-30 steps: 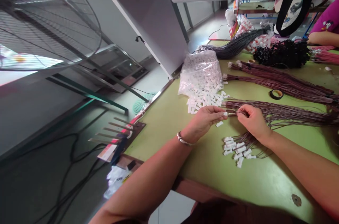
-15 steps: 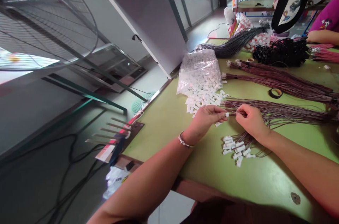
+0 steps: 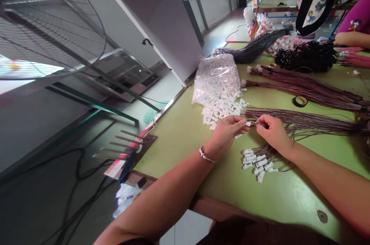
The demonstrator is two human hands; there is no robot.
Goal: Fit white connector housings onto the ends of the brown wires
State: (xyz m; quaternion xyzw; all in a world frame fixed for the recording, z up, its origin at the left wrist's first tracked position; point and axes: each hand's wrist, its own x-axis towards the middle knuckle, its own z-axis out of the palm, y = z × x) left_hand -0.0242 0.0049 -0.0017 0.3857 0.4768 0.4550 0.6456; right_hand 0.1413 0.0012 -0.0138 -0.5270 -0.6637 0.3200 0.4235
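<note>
Between thumb and fingers, my left hand pinches a small white connector housing. Close to its right, my right hand is closed on a thin brown wire, whose end meets or nearly meets the housing; I cannot tell how far it sits inside. A bundle of brown wires runs behind the right hand. Below the hands lies a cluster of wires tipped with white connectors. Loose white housings spill from a clear plastic bag beyond my left hand.
More brown wire bundles lie farther back, near a roll of black tape. Behind them are black parts and a dark wire bundle. A pronged metal rack sits at the left edge. Another person's arm shows far right.
Both hands stay nearly in place, the wire and housing held close together. My left wrist has turned slightly and shifted a little right.
</note>
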